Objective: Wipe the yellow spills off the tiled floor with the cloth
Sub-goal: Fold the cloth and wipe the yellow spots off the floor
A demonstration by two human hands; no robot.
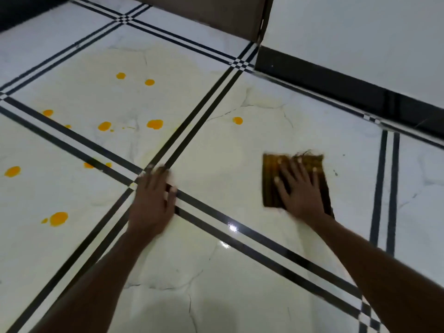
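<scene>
A folded brown and yellow striped cloth [271, 181] lies flat on the white tiled floor [216, 272] at the right. My right hand [300, 188] presses down on it, fingers spread. My left hand [153, 200] rests flat on the floor over the crossing of black tile lines, holding nothing. Several yellow spills dot the tiles to the left and ahead: one [237, 120] ahead of the cloth, one [155, 124] in the middle, one [58, 218] near left, one [12, 171] at the left edge.
A dark skirting board [336, 90] under a white wall [360, 32] runs along the right. A brown piece of furniture [216, 13] stands at the top middle. Black double lines cross the floor.
</scene>
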